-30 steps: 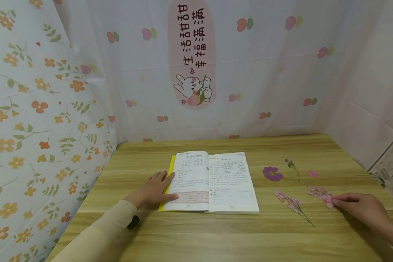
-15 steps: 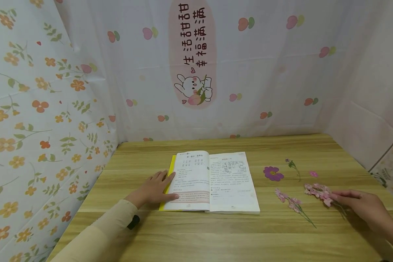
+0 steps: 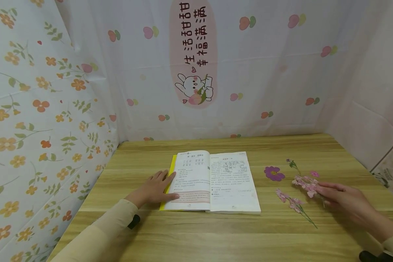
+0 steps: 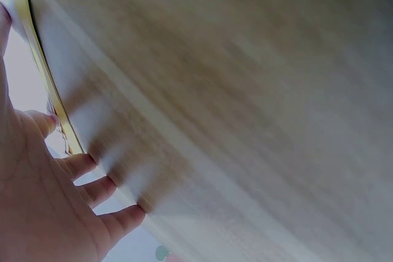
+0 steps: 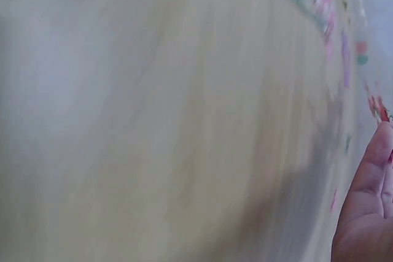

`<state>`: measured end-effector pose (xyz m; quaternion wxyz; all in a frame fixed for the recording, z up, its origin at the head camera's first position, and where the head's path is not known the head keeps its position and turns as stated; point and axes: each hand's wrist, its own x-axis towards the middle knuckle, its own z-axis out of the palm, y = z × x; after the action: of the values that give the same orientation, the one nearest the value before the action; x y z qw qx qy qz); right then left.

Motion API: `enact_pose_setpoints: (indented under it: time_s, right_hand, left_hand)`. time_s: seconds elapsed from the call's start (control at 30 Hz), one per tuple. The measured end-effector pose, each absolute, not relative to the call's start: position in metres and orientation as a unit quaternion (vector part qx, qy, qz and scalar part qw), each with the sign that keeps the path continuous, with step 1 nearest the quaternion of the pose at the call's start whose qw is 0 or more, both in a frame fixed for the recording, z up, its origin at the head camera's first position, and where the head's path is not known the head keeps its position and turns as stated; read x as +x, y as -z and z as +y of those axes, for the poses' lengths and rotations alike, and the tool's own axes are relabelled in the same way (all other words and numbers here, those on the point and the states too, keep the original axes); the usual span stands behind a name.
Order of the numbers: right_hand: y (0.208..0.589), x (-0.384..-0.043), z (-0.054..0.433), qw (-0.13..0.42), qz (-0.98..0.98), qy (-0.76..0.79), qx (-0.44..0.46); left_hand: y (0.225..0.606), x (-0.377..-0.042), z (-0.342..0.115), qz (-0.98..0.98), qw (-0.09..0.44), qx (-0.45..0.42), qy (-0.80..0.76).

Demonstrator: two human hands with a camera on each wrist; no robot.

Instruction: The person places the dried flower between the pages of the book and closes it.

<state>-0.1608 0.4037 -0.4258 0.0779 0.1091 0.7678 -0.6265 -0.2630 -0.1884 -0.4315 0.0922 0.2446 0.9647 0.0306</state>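
An open book (image 3: 230, 196) with a yellow cover edge lies on the wooden table. My left hand (image 3: 152, 187) rests along its left side, thumb on the lower left page and the other fingers spread at the edge; the left wrist view shows those fingertips (image 4: 126, 218) on the tabletop. On the right, my right hand (image 3: 348, 202) pinches a pressed pink flower sprig (image 3: 306, 185) between thumb and fingers, raised over the table. Part of its stem is hidden by the hand. In the right wrist view, the right hand (image 5: 368, 200) shows only at the edge.
Between book and right hand lie a second pink sprig (image 3: 294, 205) with green stem and a purple flower (image 3: 274, 173). Behind the held sprig are a small dark-purple sprig (image 3: 293, 165) and a tiny pink blossom (image 3: 314, 174). Patterned cloth (image 3: 268, 83) hangs behind the table.
My right hand has lifted the pink sprig and carried it leftward, near the small dark-purple sprig. My left hand has stayed at the book.
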Motion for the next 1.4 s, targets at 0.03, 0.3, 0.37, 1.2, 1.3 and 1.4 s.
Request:
enact_pose_setpoints:
  time_s: [0.03,0.3,0.37,1.2,1.3,1.4]
  right_hand:
    - [0.425,-0.163,0.4,0.08,0.753,0.645,0.097]
    - [0.418,-0.177,0.367,0.114,0.673,0.73,0.035]
    - [0.416,-0.181,0.359,0.119,0.666,0.736,0.024]
    - [0.391,-0.222,0.236,0.173,0.668,0.723,0.028]
    - [0.391,-0.226,0.222,0.173,0.667,0.724,0.032]
    - [0.393,-0.23,0.209,0.168,0.666,0.726,0.043]
  left_hand:
    - [0.431,-0.263,-0.188,0.965,0.093,0.244,-0.03]
    - [0.43,-0.263,-0.188,0.963,0.096,0.25,-0.032]
    - [0.43,-0.263,-0.188,0.963,0.096,0.251,-0.03]
    - [0.429,-0.265,-0.187,0.963,0.104,0.248,-0.022]
    - [0.43,-0.265,-0.187,0.964,0.103,0.246,-0.022]
    - [0.43,-0.265,-0.187,0.964,0.101,0.244,-0.022]
